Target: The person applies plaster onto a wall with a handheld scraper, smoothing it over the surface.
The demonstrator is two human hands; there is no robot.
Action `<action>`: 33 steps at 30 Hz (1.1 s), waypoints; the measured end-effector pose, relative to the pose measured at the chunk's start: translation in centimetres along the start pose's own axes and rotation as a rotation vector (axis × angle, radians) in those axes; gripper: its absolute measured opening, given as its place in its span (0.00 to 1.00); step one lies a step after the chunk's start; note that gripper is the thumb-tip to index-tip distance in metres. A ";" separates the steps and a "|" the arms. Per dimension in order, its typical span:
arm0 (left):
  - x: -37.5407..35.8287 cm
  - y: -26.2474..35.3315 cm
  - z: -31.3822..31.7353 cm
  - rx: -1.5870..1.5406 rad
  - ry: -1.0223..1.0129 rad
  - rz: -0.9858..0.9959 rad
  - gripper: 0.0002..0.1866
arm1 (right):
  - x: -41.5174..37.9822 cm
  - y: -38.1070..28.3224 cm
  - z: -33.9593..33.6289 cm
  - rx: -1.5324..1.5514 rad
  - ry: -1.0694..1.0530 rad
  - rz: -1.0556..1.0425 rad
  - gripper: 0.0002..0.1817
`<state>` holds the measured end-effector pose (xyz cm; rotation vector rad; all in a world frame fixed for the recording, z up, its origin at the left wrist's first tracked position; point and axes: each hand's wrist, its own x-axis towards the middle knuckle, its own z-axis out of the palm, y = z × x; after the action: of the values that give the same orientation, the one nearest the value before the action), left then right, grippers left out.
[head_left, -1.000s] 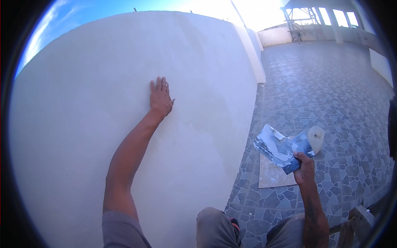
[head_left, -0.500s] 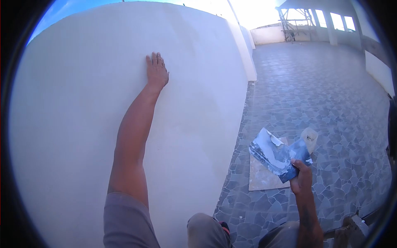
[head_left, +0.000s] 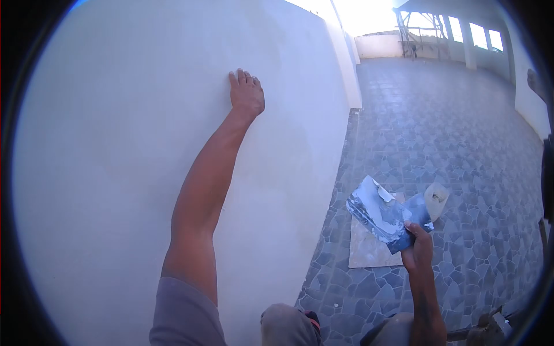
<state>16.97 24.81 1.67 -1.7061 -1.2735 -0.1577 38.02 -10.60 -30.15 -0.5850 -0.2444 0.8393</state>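
Note:
My left hand (head_left: 247, 93) lies against the smooth white wall (head_left: 115, 150), arm stretched up and fingers extended, with nothing in it. Low on the right, my right hand (head_left: 419, 249) grips flat putty scrapers, thumb on top. One broad scraper (head_left: 374, 209) carries a thick smear of white putty and points up to the left. Behind the thumb a second, bluish blade (head_left: 416, 206) angles up to the right, with white specks on its edge. The fingers under the scrapers are hidden.
Below the scrapers, a pale square board (head_left: 369, 249) lies on the grey stone-patterned floor (head_left: 461, 167). A whitish translucent bag or container (head_left: 437, 197) is beside it. My knee (head_left: 285, 326) shows at the bottom. Scaffolding (head_left: 421, 32) stands far back; wooden pieces (head_left: 487, 330) sit at lower right.
My left hand has slid to the right along the wall, its fingers bending a little more. The view has shifted slightly. My right hand still holds the scrapers in nearly the same place.

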 end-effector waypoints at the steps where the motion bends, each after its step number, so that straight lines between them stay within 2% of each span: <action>1: -1.9 1.6 0.2 -0.243 -0.003 -0.014 0.31 | 0.0 0.0 0.3 0.036 -0.014 0.014 0.24; 3: -7.5 4.6 -0.6 -0.830 -0.052 -0.048 0.29 | 0.0 0.1 0.2 0.124 -0.031 0.020 0.23; 4: -10.9 6.1 -1.3 -1.305 -0.086 -0.113 0.32 | 0.2 0.3 0.2 0.138 -0.044 0.036 0.21; 6: -18.4 8.3 -4.0 -1.862 -0.298 -0.152 0.37 | -0.4 0.4 1.4 0.190 -0.067 0.017 0.18; 7: -24.0 11.4 -5.9 -2.224 -0.498 -0.074 0.39 | -0.7 0.2 2.2 0.250 -0.068 0.068 0.22; 8: -26.1 12.8 -7.0 -2.303 -0.534 -0.016 0.39 | -0.5 0.4 2.3 0.245 -0.034 0.040 0.23; 9: -27.6 13.5 -8.0 -2.393 -0.590 -0.040 0.35 | -0.6 0.2 2.5 0.247 -0.043 0.044 0.23; 11: -29.0 14.7 -8.1 -2.462 -0.573 -0.001 0.29 | -1.0 -0.1 2.8 0.249 -0.066 0.062 0.22; 14: -29.5 15.9 -8.6 -2.543 -0.622 -0.120 0.24 | -0.8 0.0 2.7 0.233 -0.091 0.077 0.23; 18: -29.5 17.8 -8.4 -2.628 -0.464 -0.241 0.21 | -0.4 -0.4 1.4 0.140 -0.126 0.075 0.23; 21: -30.1 18.5 -8.7 -2.584 -0.374 -0.343 0.19 | 0.3 -1.6 -0.6 -0.003 -0.022 -0.004 0.19; 23: -30.5 19.1 -8.9 -2.552 -0.296 -0.422 0.19 | 0.5 -2.9 -1.5 -0.066 -0.026 -0.065 0.16; 26: -30.8 19.3 -10.4 -2.479 -0.156 -0.411 0.18 | -0.6 -5.5 -0.9 -0.252 -0.094 -0.073 0.15; 29: -31.6 19.5 -8.9 -2.324 -0.059 -0.329 0.17 | -0.8 -3.6 0.8 -0.367 -0.228 0.001 0.17; 30: -31.8 19.7 -8.2 -2.201 -0.006 -0.268 0.16 | 0.3 -2.5 0.5 -0.407 -0.213 0.056 0.19; 33: -32.3 19.9 -5.9 -1.920 0.130 -0.115 0.16 | 1.6 0.4 1.8 -0.528 -0.191 -0.001 0.17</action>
<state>20.84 -0.97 -26.47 -2.9338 -0.9684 -2.0210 38.00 -8.44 -28.93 -0.9971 -0.6524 0.8325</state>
